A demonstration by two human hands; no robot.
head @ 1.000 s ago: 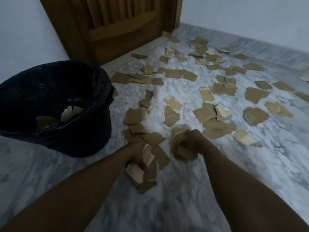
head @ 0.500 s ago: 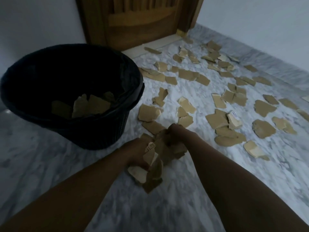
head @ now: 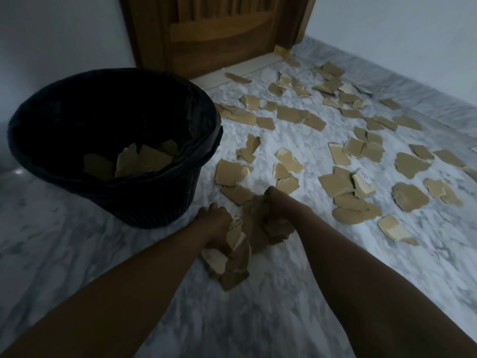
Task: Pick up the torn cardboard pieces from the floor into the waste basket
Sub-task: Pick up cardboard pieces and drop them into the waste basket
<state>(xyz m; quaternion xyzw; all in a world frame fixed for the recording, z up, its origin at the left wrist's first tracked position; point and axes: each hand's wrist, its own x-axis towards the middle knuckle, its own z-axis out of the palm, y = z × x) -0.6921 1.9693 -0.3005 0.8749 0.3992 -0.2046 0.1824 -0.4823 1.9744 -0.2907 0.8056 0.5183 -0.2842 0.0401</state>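
Left hand [head: 215, 223] and right hand [head: 275, 202] each clutch ragged, creased tan cardboard pieces [head: 236, 259] beside the waste basket [head: 165, 192].

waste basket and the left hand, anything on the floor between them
In the head view, only bare marble floor lies between the waste basket and the left hand, which grips cardboard pieces.

A brown wooden door [head: 222, 29] with panelled relief stands shut at the top of the view, a pale threshold strip [head: 240, 73] running along its foot. Plain whitish walls [head: 387, 29] flank it on both sides. A grey-veined marble skirting band [head: 402, 76] runs along the base of the right-hand wall.
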